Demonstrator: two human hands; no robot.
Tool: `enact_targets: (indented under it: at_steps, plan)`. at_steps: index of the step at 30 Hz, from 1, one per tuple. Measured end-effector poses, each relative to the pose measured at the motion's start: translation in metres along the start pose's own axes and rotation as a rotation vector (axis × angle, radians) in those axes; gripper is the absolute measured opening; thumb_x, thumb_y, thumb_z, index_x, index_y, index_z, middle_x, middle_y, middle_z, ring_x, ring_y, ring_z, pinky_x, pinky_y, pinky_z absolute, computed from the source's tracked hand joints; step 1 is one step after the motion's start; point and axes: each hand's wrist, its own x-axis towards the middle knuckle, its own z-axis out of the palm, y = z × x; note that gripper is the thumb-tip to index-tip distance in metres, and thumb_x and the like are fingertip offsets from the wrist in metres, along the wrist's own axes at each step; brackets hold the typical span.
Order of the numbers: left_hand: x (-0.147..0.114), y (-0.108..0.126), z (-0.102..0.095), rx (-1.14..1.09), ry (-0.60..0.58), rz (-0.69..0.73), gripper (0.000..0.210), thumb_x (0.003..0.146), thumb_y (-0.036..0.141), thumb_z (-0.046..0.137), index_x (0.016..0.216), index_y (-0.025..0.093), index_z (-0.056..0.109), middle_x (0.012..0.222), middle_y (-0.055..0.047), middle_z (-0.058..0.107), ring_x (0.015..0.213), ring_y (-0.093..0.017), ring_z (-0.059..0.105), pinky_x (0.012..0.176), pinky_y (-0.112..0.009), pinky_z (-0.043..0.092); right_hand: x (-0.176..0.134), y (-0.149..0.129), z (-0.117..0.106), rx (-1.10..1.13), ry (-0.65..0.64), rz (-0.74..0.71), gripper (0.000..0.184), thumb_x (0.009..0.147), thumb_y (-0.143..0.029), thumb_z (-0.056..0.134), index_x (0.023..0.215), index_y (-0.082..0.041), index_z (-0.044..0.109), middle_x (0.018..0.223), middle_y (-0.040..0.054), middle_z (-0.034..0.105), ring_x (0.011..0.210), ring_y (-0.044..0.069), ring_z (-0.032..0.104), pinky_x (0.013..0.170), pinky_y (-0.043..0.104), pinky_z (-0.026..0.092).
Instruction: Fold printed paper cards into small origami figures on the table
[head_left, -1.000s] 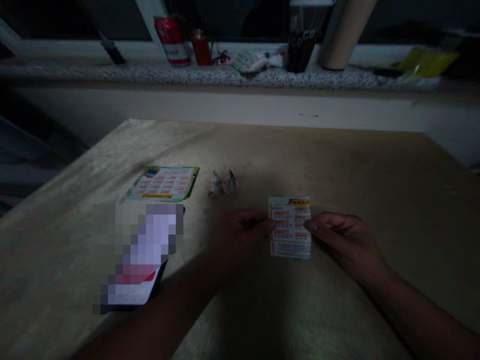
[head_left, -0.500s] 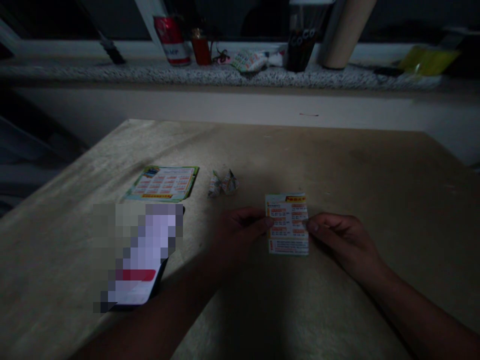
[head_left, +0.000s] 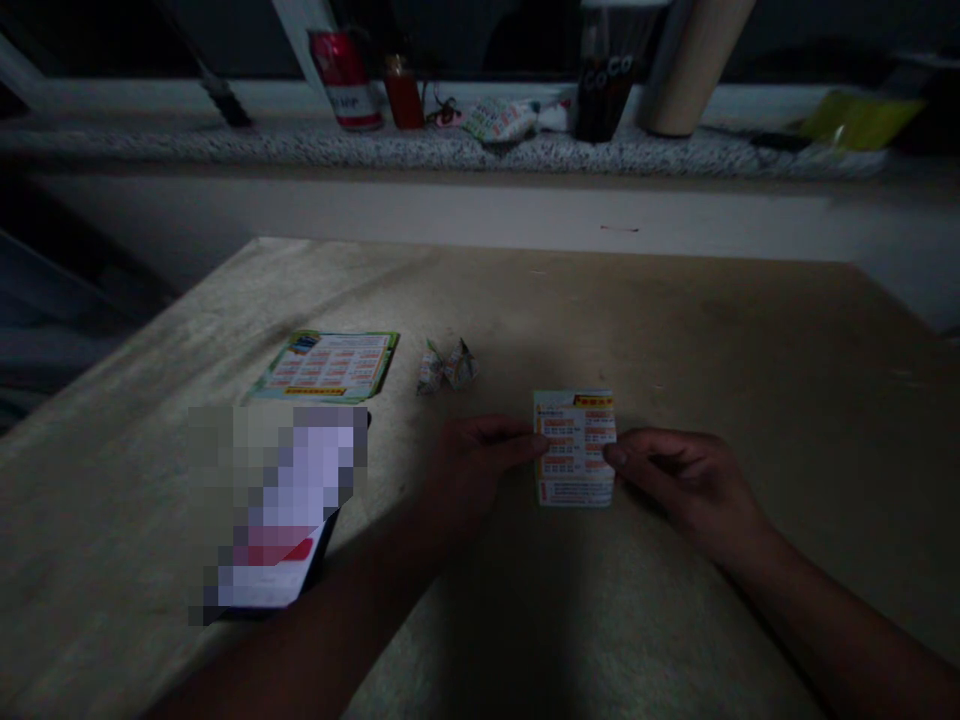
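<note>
Between my hands is a small printed sheet of paper with orange and white text blocks and a yellow strip near its top right. My left hand pinches its left edge between thumb and fingers. On the opposite edge, my right hand pinches it with the thumb on top. Beyond my left hand lie two small folded paper pieces, close together. A stack of similar printed sheets rests farther left on the table.
A phone with a lit, blurred screen lies on the table by my left forearm. Along the granite windowsill stand a red can, a small red bottle, a crumpled wrapper, a dark-filled cup and a tan cylinder.
The right thumb has shifted slightly left onto the sheet, and the sheet looks a little flatter and straighter. Both hands keep their pinch; the other things have not moved.
</note>
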Motion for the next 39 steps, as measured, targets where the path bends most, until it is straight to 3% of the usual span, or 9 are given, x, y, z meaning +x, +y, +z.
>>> enact_targets:
  at_steps: [5, 11, 21, 39]
  plan:
    - [0.0007, -0.0005, -0.0006, -0.036, -0.021, -0.006, 0.012, 0.072, 0.023, 0.081, 0.080, 0.016, 0.083, 0.084, -0.007, 0.082, 0.079, -0.023, 0.076, 0.084, -0.037, 0.059, 0.0011, 0.0000, 0.0016, 0.004, -0.006, -0.083, 0.017, 0.090, -0.032, 0.072, 0.077, -0.024, 0.079, 0.106, 0.0040, 0.080, 0.093, 0.018, 0.074, 0.085, 0.028, 0.059]
    - [0.0031, -0.0035, -0.0034, -0.039, -0.012, 0.026, 0.009, 0.074, 0.023, 0.080, 0.080, 0.017, 0.083, 0.082, -0.006, 0.082, 0.078, -0.021, 0.076, 0.081, -0.033, 0.058, 0.0019, 0.0018, 0.0037, 0.040, -0.035, -0.099, 0.013, 0.089, -0.030, 0.073, 0.079, -0.026, 0.080, 0.119, 0.0041, 0.074, 0.107, 0.021, 0.072, 0.094, 0.033, 0.059]
    - [0.0006, -0.0034, 0.0002, -0.034, 0.009, 0.031, 0.010, 0.071, 0.023, 0.080, 0.078, 0.017, 0.082, 0.082, -0.006, 0.081, 0.077, -0.021, 0.075, 0.082, -0.034, 0.058, 0.0020, 0.0032, 0.0020, -0.088, 0.012, -0.201, 0.018, 0.090, -0.027, 0.073, 0.073, -0.023, 0.078, 0.126, 0.0056, 0.062, 0.121, 0.021, 0.061, 0.102, 0.033, 0.053]
    - [0.0043, 0.0006, -0.0018, -0.036, 0.085, 0.139, 0.002, 0.071, 0.020, 0.080, 0.069, 0.020, 0.079, 0.072, -0.001, 0.079, 0.071, -0.017, 0.072, 0.076, -0.030, 0.057, -0.0004, 0.0005, 0.0042, -0.097, -0.009, -0.130, 0.021, 0.091, -0.031, 0.070, 0.072, -0.022, 0.074, 0.121, 0.0058, 0.062, 0.114, 0.021, 0.064, 0.096, 0.036, 0.052]
